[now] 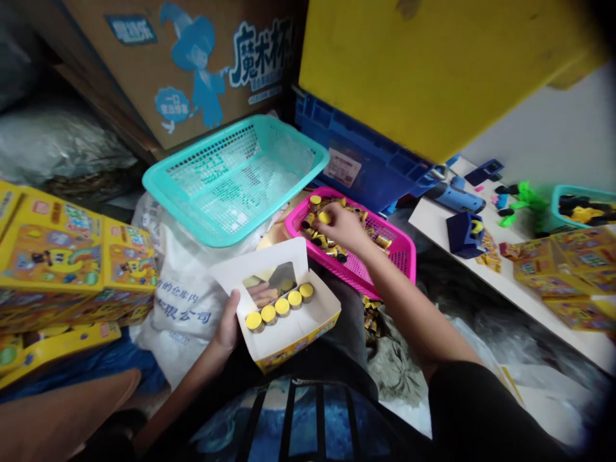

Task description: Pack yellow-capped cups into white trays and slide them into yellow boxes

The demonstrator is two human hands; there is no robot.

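Note:
My left hand (227, 319) grips the edge of an open white display box (317, 314) with a clear window in its lid and printed yellow sides. A row of several yellow-capped small cups (282, 307) stands inside the box. My right hand (341, 228) reaches over a pink plastic basket (402, 256) filled with loose cups (327, 242). Its fingertips pinch one yellow-capped cup (324, 217) just above the pile.
A turquoise mesh basket (235, 179) sits beyond the box, against a printed cardboard carton (183, 58). Stacked yellow boxes (72, 256) fill the left. To the right, a white table (529, 289) holds a blue glue gun (455, 197) and a turquoise tray (577, 212).

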